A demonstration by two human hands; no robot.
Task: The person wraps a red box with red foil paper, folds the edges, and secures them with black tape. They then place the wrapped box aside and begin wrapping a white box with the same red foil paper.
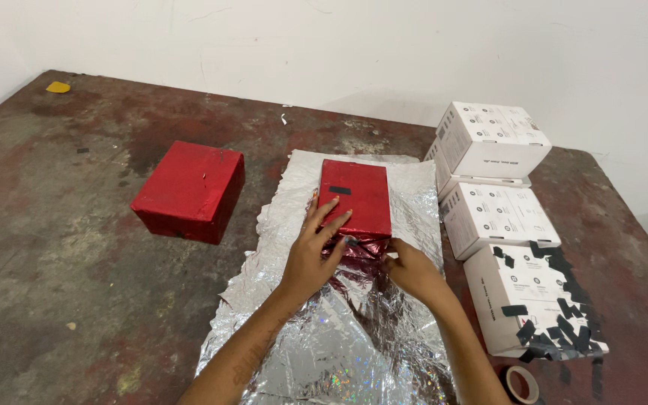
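Head view, looking down on the desk [54,247]. My left hand [313,255] lies flat on the near end of the half-wrapped red box [355,196], its fingers [322,214] spread and pressing down on the top face. My right hand [412,270] is at the box's near right corner, fingers drawn together and pinching the loose red foil flap [361,249] against the end face. The box sits at the far middle of a crumpled silver foil sheet [316,352], with a black tape strip [340,190] already on its top.

Left of the sheet and well apart from it lies a finished red box [189,191]. To the right stand three white cartons [493,206]; the nearest carton [526,300] carries many cut black tape pieces along its edge. A tape roll [520,384] lies at the desk's near right edge.

Risks, as I judge them: the thin foil may tear at the corner if the pinch pulls too hard; the fold may spring open if the right hand releases before tape is on; the box may slide on the slick sheet if the left hand's pressure eases.
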